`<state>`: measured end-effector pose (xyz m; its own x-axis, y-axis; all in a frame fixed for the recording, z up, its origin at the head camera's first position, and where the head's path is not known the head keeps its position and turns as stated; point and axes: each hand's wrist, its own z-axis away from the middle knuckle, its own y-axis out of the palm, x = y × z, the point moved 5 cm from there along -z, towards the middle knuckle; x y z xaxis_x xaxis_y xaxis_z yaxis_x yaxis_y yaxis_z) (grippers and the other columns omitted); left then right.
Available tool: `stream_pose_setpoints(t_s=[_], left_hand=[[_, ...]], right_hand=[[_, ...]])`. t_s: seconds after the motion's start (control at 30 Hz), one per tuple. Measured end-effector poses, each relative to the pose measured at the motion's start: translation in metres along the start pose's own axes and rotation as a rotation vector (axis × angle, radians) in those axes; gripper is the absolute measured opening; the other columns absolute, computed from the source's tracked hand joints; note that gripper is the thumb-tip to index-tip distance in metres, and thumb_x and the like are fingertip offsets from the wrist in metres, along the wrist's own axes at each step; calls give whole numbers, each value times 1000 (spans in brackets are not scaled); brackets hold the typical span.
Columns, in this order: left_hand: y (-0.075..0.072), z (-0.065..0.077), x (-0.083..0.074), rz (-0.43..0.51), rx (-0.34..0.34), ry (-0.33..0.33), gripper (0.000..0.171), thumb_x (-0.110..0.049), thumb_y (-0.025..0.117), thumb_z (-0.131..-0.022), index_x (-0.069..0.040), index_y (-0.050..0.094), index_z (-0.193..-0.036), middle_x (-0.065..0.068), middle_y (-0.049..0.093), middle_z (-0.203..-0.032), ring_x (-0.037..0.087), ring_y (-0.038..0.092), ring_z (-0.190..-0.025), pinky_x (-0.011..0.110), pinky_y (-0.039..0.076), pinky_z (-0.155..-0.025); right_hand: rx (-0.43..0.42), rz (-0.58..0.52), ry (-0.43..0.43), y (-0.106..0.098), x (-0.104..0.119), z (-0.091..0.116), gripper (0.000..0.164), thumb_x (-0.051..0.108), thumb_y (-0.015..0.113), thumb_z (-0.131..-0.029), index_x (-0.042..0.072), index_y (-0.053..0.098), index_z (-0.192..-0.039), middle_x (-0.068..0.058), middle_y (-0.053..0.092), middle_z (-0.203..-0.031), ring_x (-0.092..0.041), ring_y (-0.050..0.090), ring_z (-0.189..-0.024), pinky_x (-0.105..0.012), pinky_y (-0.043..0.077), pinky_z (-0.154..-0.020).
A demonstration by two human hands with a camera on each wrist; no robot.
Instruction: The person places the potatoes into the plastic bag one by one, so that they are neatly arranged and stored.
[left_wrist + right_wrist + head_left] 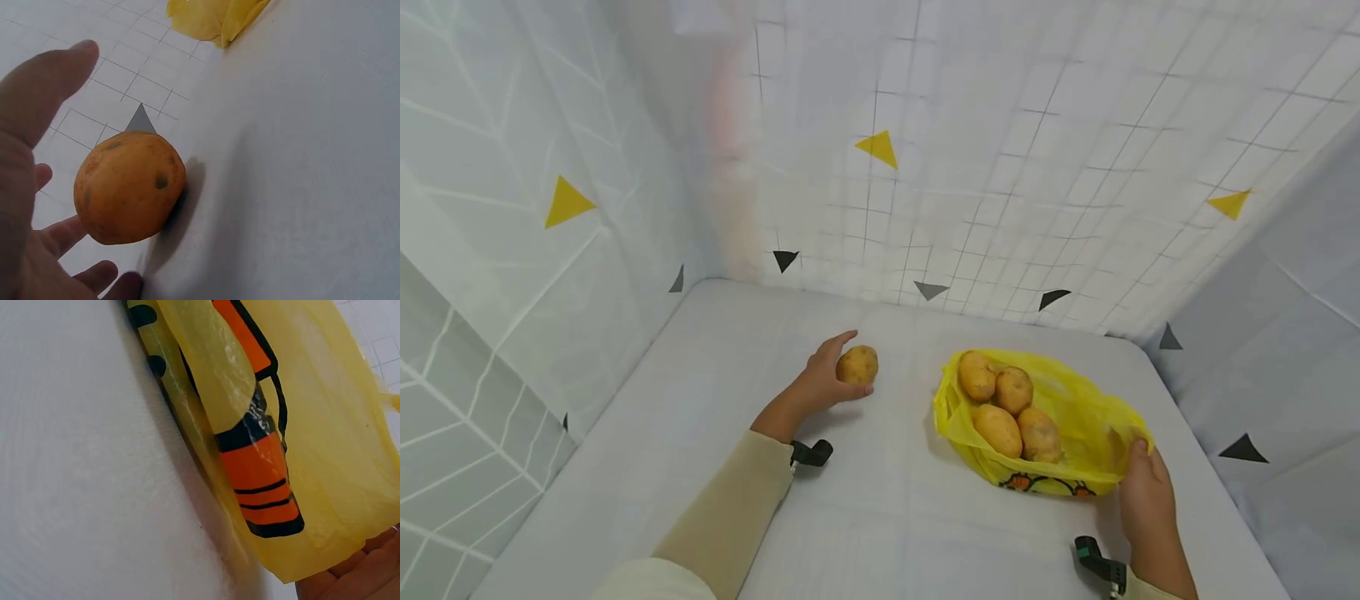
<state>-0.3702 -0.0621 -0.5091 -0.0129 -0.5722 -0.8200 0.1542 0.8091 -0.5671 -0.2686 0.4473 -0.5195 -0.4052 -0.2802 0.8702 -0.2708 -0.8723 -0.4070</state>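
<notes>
A single potato sits on the white table, with my left hand curved loosely about its left side. In the left wrist view the thumb is spread away from the potato, and some fingers pass behind it; whether they touch it I cannot tell. On the right a yellow plastic bag lies with its mouth spread, and several potatoes are inside its left part. My right hand pinches the bag's right end, thumb on top. Orange and black print shows on the bag's side in the right wrist view.
White sheeting with a grid rises behind the table, and pale sheets stand at both sides. Yellow, black and grey triangles mark them. Bare tabletop lies between the lone potato and the bag.
</notes>
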Motion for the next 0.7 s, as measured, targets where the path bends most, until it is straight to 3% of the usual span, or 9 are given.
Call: stream_pose_setpoints(t_s=[0.13,0.37,0.7], left_hand=[[2,-1,3,-33,33,20,100,-37,90,-83,-39,30,-163,3,28,-169,36,40,-143,63,43,-110],[3,-4,5,-62,59,141,72,-21,83,-89,-24,49,-152,6,40,-161,29,48,-131,51,46,-107],[4,-7,4,-58,31,157,72,-19,86,-87,-22,53,-151,9,43,-158,29,50,-133,51,45,-110]], right_hand=[[16,15,-23,-1,-2,0,82,69,7,-104,20,-5,-169,-3,-7,-176,-33,-4,-162,-62,7,-127],[13,40,-39,0,-2,0,80,66,6,-106,18,-6,-169,-5,-8,-176,-34,-5,-162,-63,7,-127],[-3,40,-42,1,0,3,79,65,7,-106,19,-4,-169,-4,-7,-176,-33,-4,-162,-63,8,-127]])
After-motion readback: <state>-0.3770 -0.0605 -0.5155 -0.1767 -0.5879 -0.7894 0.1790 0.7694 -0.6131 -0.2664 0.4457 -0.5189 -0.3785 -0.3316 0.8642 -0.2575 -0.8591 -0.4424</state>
